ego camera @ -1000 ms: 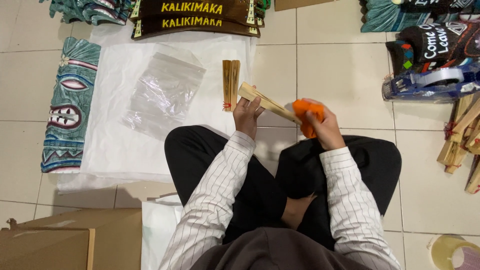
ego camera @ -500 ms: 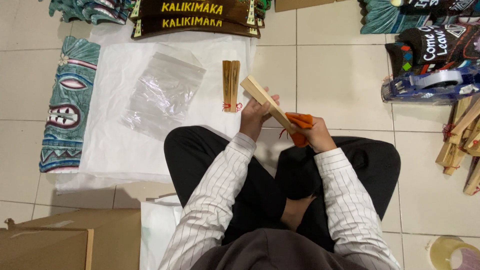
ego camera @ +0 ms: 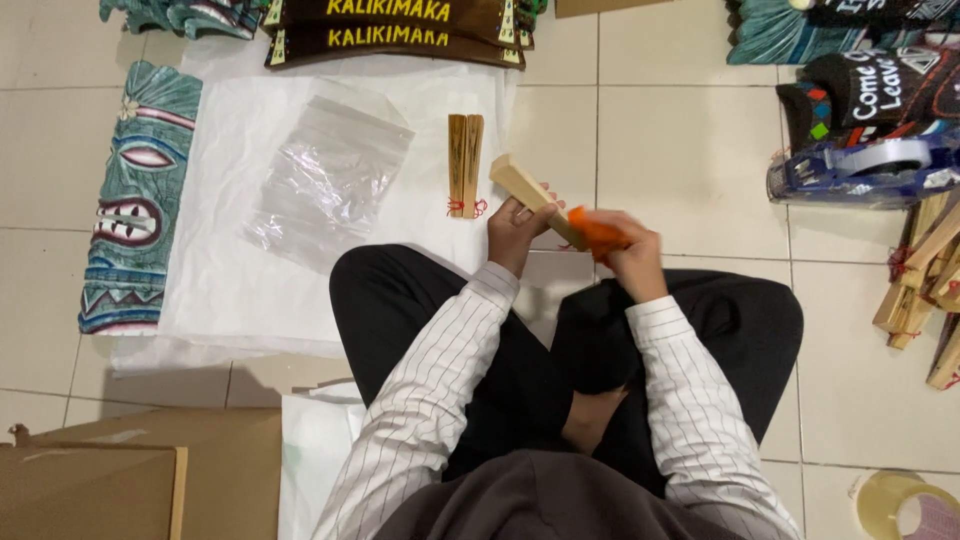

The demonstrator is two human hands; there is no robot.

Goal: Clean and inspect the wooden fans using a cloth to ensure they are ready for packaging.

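Left hand: the left hand point(ego camera: 516, 228) is gripping the pale wooden stick point(ego camera: 530, 190) near its middle, fingers wrapped round it, holding it up over the person's lap with one end tilted up and away from the body.
Right hand: the right hand point(ego camera: 630, 258) is clenching an orange cloth point(ego camera: 598, 232) and pressing it against the lower end of the wooden stick; this hand is blurred, so it is probably rubbing along the wood, though I cannot tell the exact direction.
Wooden stick: it is hovering above the knees, just beside the edge of the white sheet point(ego camera: 240, 270) spread on the tiled floor.
Doing it well: the grip should be staying firm and clear of the cloth's path, the stick turning so each face is getting wiped, the strokes running along the grain.
Near the wooden stick: a folded brown pair of slats point(ego camera: 465, 165) with a red tie is lying on the white sheet just beyond it; a clear plastic bag point(ego camera: 325, 180) is resting further along the sheet.
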